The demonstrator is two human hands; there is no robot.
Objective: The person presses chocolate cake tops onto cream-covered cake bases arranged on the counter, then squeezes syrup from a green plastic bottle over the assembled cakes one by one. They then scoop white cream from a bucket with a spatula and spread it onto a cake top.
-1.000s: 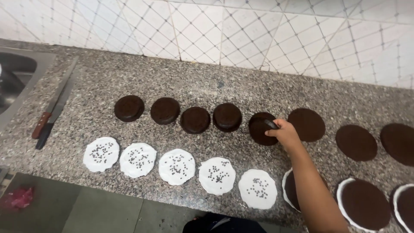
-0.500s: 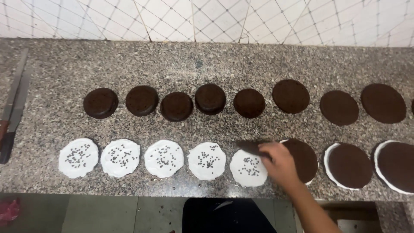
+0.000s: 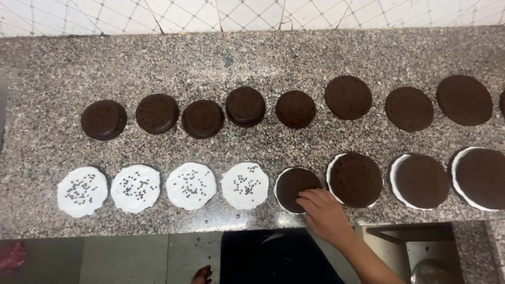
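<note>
My right hand (image 3: pixel 323 214) rests its fingertips on the near edge of a small dark cake round (image 3: pixel 292 185). That round lies on a white cream-covered round in the front row on the granite counter (image 3: pixel 263 58). To its left are several white cream rounds (image 3: pixel 192 185) sprinkled with dark chips. To its right sit three larger dark rounds on white cream (image 3: pixel 356 179). The back row holds several small thick dark rounds (image 3: pixel 245 106) and three wider flat ones (image 3: pixel 348 97). My left hand is out of view.
A tiled wall (image 3: pixel 252 13) runs behind the counter. Below the counter's front edge are a tiled floor, my dark clothing (image 3: pixel 273 257), a steel vessel (image 3: pixel 434 271) at the lower right and a pink object (image 3: pixel 13 257) at the lower left.
My right hand came from the back row to the front row. The fifth white round, bare with chips before, now has a dark round on it. The view shifted right.
</note>
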